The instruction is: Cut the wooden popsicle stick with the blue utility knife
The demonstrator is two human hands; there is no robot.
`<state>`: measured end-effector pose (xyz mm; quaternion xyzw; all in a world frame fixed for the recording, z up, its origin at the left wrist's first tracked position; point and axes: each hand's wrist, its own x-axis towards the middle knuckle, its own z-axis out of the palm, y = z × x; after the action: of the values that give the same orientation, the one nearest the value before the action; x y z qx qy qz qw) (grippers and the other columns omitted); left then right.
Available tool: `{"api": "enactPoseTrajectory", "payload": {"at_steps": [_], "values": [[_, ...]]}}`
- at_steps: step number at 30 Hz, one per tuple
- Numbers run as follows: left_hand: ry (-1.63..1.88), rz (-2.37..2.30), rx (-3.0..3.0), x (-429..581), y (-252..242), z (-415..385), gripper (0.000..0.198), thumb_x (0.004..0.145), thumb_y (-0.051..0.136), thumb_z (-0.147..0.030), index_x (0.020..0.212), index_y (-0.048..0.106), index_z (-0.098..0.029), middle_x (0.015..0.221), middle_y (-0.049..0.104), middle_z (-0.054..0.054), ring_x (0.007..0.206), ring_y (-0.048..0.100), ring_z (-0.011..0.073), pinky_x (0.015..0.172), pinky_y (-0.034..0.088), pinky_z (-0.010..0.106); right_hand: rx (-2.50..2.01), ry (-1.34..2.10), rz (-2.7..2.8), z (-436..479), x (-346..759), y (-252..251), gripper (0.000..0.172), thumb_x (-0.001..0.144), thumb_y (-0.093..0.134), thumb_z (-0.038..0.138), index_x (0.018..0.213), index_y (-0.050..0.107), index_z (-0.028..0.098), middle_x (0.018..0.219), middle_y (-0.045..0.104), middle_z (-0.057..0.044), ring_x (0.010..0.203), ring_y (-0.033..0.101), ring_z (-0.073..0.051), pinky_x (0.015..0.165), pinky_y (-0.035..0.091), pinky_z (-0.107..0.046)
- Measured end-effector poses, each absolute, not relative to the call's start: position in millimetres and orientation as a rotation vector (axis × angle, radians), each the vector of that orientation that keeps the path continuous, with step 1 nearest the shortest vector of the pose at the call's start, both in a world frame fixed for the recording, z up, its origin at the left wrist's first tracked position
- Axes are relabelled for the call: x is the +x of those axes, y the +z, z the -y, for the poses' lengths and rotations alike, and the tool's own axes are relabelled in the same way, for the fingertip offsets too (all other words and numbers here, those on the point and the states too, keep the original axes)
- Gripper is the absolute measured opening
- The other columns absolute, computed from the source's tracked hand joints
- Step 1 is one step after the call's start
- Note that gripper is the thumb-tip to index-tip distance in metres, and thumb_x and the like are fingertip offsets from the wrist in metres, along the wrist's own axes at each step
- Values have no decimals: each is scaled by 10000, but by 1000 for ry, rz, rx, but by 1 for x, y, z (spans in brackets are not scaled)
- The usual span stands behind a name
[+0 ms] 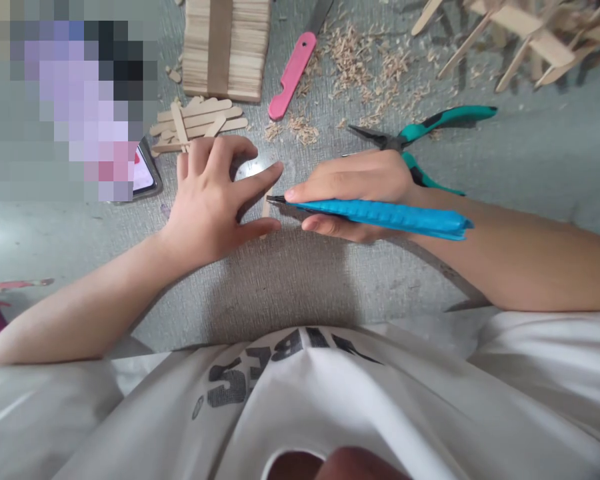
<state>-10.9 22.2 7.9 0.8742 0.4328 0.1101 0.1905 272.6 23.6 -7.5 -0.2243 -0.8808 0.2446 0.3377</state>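
My left hand [205,200] rests on the table with its fingers spread. Its index finger and thumb lie over the two ends of a thin wooden craft stick [267,209], pinning it down. In my right hand [360,183] is a blue utility knife [380,215], its dark tip touching or just above the stick between those fingers. How the tip meets the wood is too small to tell. Just beyond my left fingertips lies a loose pile of craft sticks [220,119]. Green-handled pliers [405,137] lie open behind my right hand.
A banded bundle of craft sticks [250,50] lies at the back, beside a pink folding knife [293,77]. Wood shavings [355,60] are scattered nearby. A structure of sticks [530,40] stands back right. At left, a phone [147,177] is partly under a blurred patch.
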Motion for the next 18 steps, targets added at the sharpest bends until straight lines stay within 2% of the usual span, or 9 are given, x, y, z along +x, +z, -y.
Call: {"api": "enactPoseTrajectory", "payload": {"at_steps": [3,7,11,14,18], "values": [[312,-1226,2410,-11,8,-22,703,910,825,-717,1489,674,-348,1571,594,130,1390,467,432,1195,373,725,-557,610,2311,-25,272,-7,270,1096,678,398,1329,706,263,979,804,-21,784,748,-150,741,610,-258],[268,-1211,2452,-13,8,-23,722,911,830,-709,1511,666,-342,1568,574,148,1385,475,445,1174,370,735,-536,663,2279,-26,271,-5,268,1101,673,392,1311,724,233,973,791,-40,812,749,-158,778,606,-264],[234,-1188,2565,-13,8,-23,763,911,836,-700,1567,638,-365,1550,568,173,1344,518,470,1097,408,708,-533,694,2294,-25,272,-3,270,1119,651,363,1333,712,210,947,760,-25,793,731,-135,756,594,-252],[217,-1202,2592,-12,11,-21,710,964,799,-658,1588,619,-371,1552,562,158,1357,516,449,1121,404,669,-548,667,2316,-25,272,-3,266,1121,654,373,1330,710,220,923,744,-5,758,708,-122,707,574,-239],[169,-1216,2537,-10,14,-20,689,994,732,-699,1582,621,-358,1588,541,147,1397,476,437,1165,374,666,-517,686,2312,-26,272,-3,278,1112,674,350,1313,724,166,941,761,-37,767,726,-128,708,581,-243]]}}
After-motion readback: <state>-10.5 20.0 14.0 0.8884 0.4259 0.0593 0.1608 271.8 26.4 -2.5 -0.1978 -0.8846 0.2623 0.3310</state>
